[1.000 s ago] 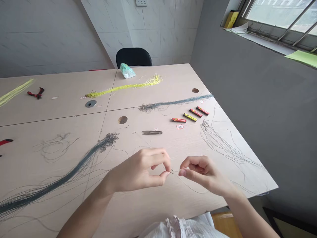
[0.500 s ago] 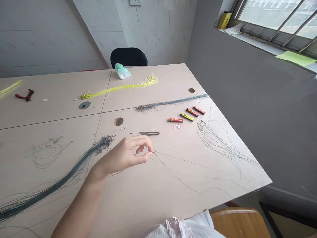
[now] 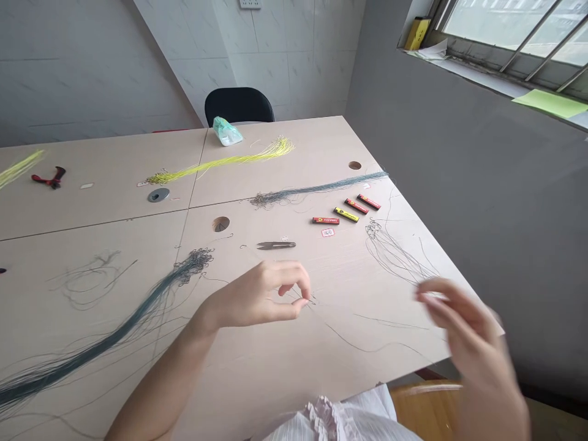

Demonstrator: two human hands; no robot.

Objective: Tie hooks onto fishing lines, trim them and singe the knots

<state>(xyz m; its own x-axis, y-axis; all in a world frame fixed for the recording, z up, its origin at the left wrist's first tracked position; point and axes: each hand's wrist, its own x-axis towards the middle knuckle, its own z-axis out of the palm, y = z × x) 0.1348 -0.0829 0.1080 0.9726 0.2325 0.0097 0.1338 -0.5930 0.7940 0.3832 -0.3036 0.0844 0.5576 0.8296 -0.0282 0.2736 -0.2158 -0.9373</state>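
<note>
Left hand [image 3: 255,297] pinches a thin dark filament [image 3: 367,351]; right hand [image 3: 468,343], blurred, hangs open. A tug on its slack could break the pinch.

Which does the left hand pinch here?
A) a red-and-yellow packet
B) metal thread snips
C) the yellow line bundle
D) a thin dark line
D: the left hand pinches the thin dark line between thumb and fingertips, and it trails off to the right.
</note>
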